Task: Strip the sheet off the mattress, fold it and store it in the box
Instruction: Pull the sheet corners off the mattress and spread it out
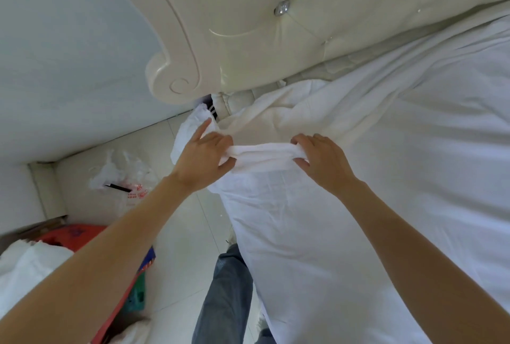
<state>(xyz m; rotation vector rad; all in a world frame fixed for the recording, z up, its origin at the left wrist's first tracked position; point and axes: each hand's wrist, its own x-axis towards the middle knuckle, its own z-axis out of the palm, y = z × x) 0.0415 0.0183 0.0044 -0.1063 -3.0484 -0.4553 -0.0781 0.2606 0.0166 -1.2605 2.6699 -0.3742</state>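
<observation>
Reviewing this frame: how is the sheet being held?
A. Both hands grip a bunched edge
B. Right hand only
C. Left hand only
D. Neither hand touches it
A: the left hand and the right hand each pinch the gathered edge of the sheet near the mattress corner.

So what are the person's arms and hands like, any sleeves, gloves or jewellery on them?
Both forearms are bare right up to the frame edge, with no sleeves in view. The left hand and right hand wear no gloves, and no rings, watch or bracelet show. Below, the legs are in blue jeans.
</observation>
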